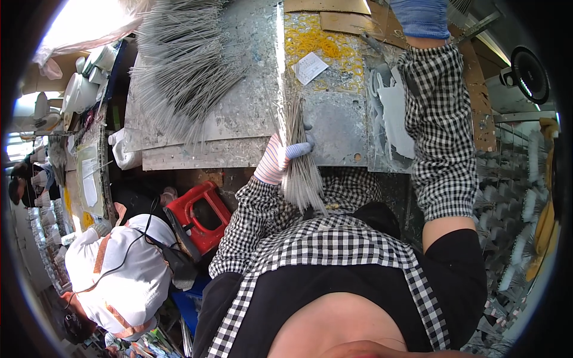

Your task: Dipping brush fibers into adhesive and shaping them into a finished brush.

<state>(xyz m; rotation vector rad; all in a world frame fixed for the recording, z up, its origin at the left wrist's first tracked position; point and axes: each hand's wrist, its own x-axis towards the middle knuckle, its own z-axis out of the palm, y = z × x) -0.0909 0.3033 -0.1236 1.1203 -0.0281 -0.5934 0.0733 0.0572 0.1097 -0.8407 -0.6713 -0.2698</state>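
Observation:
My left hand (289, 154), in a striped glove with bluish fingers, is wrapped round a bundle of thin wire brushes (303, 185) at the table's front edge. The bundle's fuzzy ends fan out below my fist, towards my lap, and its thin stems run up over the tabletop. My right arm stretches far forward on the right. At the top edge of the view is my right hand (421, 19) in a blue glove; its fingers are cut off from sight. A large heap of similar thin brushes (185, 65) lies on the table at the far left.
Many small yellow bands (322, 45) lie at the back of the worn metal table (334, 131), with a white paper slip (310, 68) beside them. Cardboard sheets (349, 22) are behind. At left, another person (122, 274) sits near a red plastic stool (203, 218). A black round fan-like object (529, 74) stands right.

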